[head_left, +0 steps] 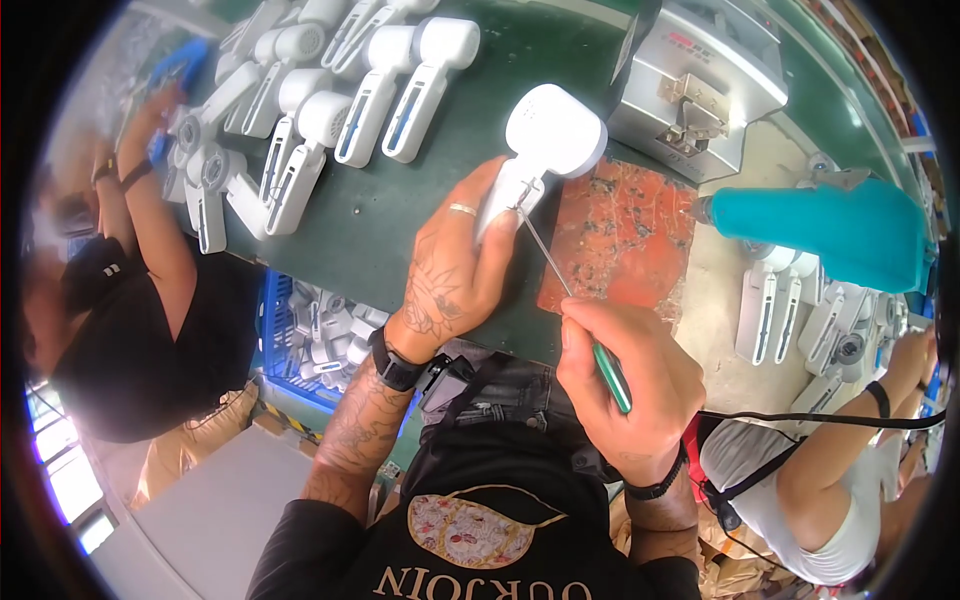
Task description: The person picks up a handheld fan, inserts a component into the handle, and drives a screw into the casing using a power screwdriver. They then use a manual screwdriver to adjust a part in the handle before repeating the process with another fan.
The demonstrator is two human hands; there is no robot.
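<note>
A white hair-dryer-shaped handheld device [560,135], with a round perforated head, leans up from my left hand [455,255]. My left fingers wrap its slim handle, with the thumb alongside. In my right hand [640,385] is a slim screwdriver [543,250], its green handle partly covered by my fingers. The thin metal shaft slants up to the left, and its tip meets the device's handle near the neck. My palm hides the handle's lower end.
Similar white devices [430,90] lie in rows at the far left, more at right. Beside the reddish mat [625,235] are a teal power tool [820,230] and a metal box [700,90]. A blue crate [275,330] holds white parts. People work on both sides.
</note>
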